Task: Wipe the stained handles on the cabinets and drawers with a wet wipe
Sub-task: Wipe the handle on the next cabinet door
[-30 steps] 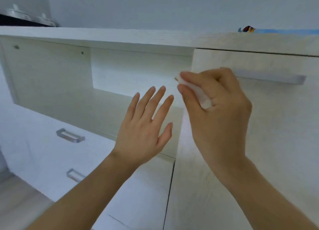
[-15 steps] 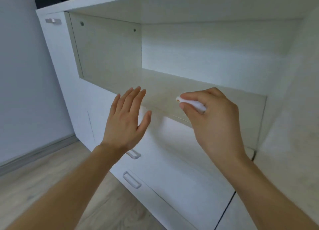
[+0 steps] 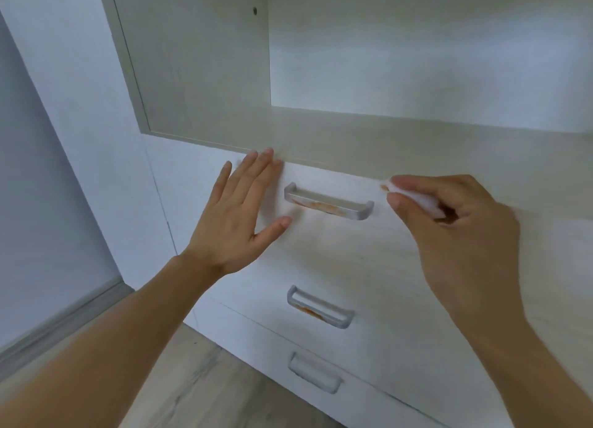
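Three silver drawer handles sit one below another on the white drawer fronts. The top handle carries an orange-red stain along its lower edge, and the middle handle is stained too. No stain shows on the bottom handle. My right hand pinches a folded white wet wipe, with a small orange mark at its tip, just right of the top handle. My left hand is flat with straight fingers, just left of the top handle, against or close to the drawer front.
An open shelf recess lies above the drawers, its front edge just over my hands. A wood-look floor and a grey wall with skirting are at the left and below.
The view has dropped from the shelf recess to the drawers. Both hands have come down to either side of the top stained handle, the right one still holding the wipe.
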### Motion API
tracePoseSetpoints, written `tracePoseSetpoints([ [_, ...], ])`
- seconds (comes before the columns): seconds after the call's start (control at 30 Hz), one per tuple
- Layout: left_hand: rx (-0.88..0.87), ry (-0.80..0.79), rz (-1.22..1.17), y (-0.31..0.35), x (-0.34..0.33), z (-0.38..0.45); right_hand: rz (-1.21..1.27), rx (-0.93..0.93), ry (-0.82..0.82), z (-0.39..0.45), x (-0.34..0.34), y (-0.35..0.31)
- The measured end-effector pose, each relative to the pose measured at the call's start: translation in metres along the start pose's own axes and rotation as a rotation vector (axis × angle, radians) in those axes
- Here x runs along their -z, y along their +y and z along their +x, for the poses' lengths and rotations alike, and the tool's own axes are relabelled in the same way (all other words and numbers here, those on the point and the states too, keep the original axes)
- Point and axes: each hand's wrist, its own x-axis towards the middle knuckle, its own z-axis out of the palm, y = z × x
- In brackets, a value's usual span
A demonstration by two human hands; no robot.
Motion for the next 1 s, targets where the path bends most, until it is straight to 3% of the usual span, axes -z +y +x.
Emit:
tracePoseSetpoints([
  [0.23, -0.225, 0.252, -0.03, -0.037, -0.056, 0.011, 0.027, -0.051, 0.273, -0.023, -0.039, 0.001],
  [0.53, -0.207, 0.576, 0.01, -0.025, -0.096, 0.023, 0.129, -0.167, 0.451, -0.035, -0.066, -0.002],
  [0.8, -0.229, 0.64, -0.018, -0.023, -0.097, 0.025, 0.123, -0.044, 0.417, -0.046, -0.071, 0.009],
  [1.0, -0.138, 0.576, -0.156, -0.007, -0.092, 0.018, 0.122, -0.029, 0.407, -0.035, -0.071, 0.012],
])
